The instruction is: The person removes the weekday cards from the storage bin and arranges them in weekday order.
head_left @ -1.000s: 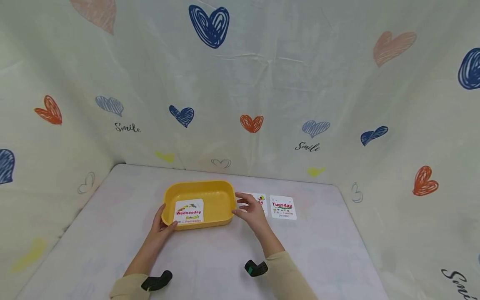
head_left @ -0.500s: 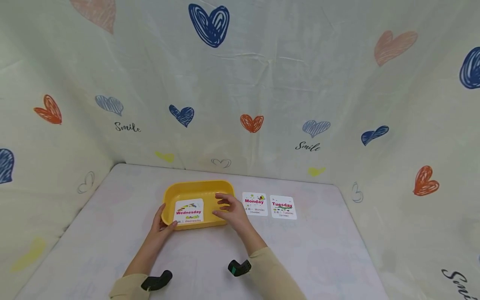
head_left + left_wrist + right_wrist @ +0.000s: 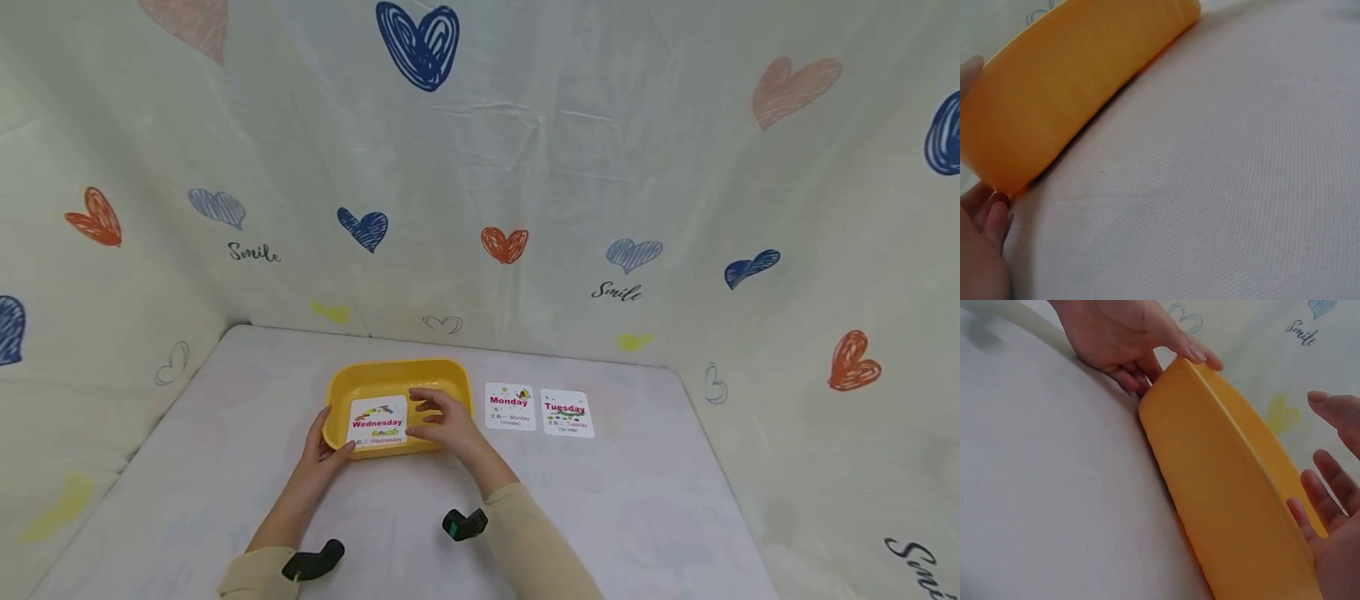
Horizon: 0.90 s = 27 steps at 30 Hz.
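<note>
A yellow tray (image 3: 390,377) is on the white table with a white "Wednesday" card (image 3: 377,423) lying in its left part. My left hand (image 3: 318,460) grips the tray's front left corner. In the right wrist view that left hand (image 3: 1119,337) has its thumb over the rim and fingers low against the outer wall. Above the tray's right half is my right hand (image 3: 450,428), holding nothing, its spread fingers pointing left and their tips close to the card's right edge. The right wrist view shows the right hand's fingers (image 3: 1322,494) loosely bent over the tray's rim.
To the right of the tray, a "Monday" card (image 3: 511,408) and a "Tuesday" card (image 3: 567,414) lie side by side on the table (image 3: 637,500). A pale curtain (image 3: 555,183) printed with hearts stands behind and at both sides.
My right hand has moved left from over the Monday card into the space above the tray, stopping by the Wednesday card and uncovering Monday. The left hand and tray have stayed in place.
</note>
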Available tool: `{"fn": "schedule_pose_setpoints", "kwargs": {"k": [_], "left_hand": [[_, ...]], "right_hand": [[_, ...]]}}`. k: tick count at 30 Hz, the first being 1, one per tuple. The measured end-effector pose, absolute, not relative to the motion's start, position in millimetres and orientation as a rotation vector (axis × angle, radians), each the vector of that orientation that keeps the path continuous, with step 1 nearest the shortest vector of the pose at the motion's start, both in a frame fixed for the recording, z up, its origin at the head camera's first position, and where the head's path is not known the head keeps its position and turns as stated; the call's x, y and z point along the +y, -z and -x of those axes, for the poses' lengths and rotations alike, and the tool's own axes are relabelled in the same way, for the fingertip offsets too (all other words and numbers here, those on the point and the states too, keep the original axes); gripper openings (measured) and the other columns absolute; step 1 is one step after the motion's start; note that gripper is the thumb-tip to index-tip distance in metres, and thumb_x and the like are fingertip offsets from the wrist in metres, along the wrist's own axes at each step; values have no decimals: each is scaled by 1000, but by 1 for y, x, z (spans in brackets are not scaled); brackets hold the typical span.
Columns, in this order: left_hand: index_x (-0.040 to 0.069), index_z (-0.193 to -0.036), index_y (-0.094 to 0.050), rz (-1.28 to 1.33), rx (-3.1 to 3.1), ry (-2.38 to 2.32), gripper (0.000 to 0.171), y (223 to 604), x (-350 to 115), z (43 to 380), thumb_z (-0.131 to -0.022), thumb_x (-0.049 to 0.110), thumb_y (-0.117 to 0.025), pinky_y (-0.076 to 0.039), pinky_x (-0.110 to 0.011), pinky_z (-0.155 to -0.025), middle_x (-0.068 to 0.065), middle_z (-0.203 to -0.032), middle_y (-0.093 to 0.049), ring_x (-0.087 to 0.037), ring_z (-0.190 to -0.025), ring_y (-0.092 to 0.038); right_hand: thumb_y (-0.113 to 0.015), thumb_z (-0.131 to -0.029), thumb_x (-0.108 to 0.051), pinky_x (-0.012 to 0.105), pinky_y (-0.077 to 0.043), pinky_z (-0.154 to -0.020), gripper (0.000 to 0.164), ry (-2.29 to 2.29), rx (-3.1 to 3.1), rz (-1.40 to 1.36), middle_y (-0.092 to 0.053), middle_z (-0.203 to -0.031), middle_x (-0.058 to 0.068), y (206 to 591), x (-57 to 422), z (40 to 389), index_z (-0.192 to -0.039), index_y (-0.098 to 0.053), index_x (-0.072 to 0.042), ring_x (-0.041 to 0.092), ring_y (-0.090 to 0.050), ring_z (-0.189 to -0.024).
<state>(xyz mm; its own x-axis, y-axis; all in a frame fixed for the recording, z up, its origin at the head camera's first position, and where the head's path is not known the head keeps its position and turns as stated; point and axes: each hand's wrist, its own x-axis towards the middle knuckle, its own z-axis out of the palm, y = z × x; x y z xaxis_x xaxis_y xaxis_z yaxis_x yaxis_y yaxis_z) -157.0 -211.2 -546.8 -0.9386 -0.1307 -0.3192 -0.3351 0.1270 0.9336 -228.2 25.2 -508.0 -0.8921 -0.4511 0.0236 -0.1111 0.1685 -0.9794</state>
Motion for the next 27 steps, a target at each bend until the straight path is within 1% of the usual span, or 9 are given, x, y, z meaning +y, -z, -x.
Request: {"fn": "schedule_pose_setpoints", "kwargs": {"k": [3,7,10,14,18,23,27], "left_hand": [[36,-157,2,479,2227,-1930,91,547,-212,157,-95,30,-65,-24,-52,-108,-20,-151,-21,-33,-125,-30],[36,-157,1,479,2245,-1919,90,546,-212,157,-95,28,-64,-24,-53,-108,-18,-155,-17,-34,-127,-29],[34,-157,1,468,2258,-1915,89,546,-211,156,-95,28,-64,-24,-55,-107,-18,-157,-15,-36,-128,-30],[34,-157,0,464,2249,-1923,89,548,-212,156,-95,28,-64,-24,-55,-108,-17,-157,-16,-36,-129,-30],[35,-157,1,466,2253,-1921,90,548,-213,156,-95,30,-64,-24,-55,-108,-19,-155,-18,-36,-128,-30],[35,-157,0,474,2251,-1925,91,549,-212,156,-94,30,-65,-24,-55,-107,-21,-149,-23,-35,-125,-30],[37,-157,-1,478,2254,-1911,91,549,-213,156,-94,31,-66,-25,-56,-108,-20,-151,-22,-34,-125,-31]], "right_hand": [[-74,-85,-4,32,-45,-97,56,1721,2177,559,-58,-128,-4,508,21,232,-137,-55,-9,20,-54,-114],[-74,-86,-7,30,-48,-93,54,1643,2175,556,-58,-128,-6,506,15,237,-137,-56,-12,21,-53,-115],[-75,-86,-9,28,-49,-91,54,1572,2182,545,-58,-129,-3,506,12,242,-137,-56,-14,22,-53,-115],[-76,-85,-11,27,-49,-89,54,1477,2198,524,-58,-129,3,508,7,249,-136,-57,-13,20,-54,-112],[-78,-84,-13,28,-49,-90,54,1403,2207,488,-58,-127,2,510,4,255,-135,-58,-14,17,-54,-109],[-79,-83,-15,33,-47,-94,56,1349,2218,454,-57,-128,2,513,3,259,-135,-58,-16,19,-52,-111],[-79,-83,-14,35,-48,-92,56,1343,2225,417,-58,-122,4,516,1,262,-134,-59,-17,20,-52,-106]]}}
